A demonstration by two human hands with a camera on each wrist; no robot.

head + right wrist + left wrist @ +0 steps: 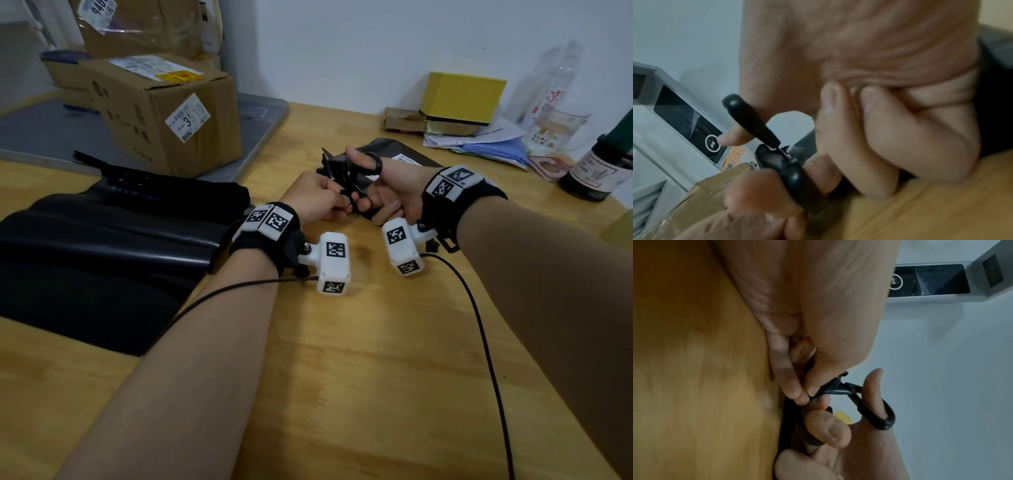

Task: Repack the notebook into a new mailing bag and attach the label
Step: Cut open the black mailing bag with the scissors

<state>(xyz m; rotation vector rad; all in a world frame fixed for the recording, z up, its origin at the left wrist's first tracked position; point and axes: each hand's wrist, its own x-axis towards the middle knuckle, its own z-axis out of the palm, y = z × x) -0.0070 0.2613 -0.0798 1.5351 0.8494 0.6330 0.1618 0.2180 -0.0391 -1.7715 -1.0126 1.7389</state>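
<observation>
Notebook itself I cannot see; the black mailing bag (383, 150) lies on the wooden table (342, 359) just beyond my hands, with a white label (406, 160) showing on its right part. My right hand (387, 192) grips black scissors (356, 178), thumb through the upper loop and fingers curled through the lower one. My left hand (315, 198) pinches a black edge of the bag between thumb and fingertips, right beside the scissors. More black bags (102, 240) lie flat at the near left, and a cardboard box (164, 113) stands far left.
</observation>
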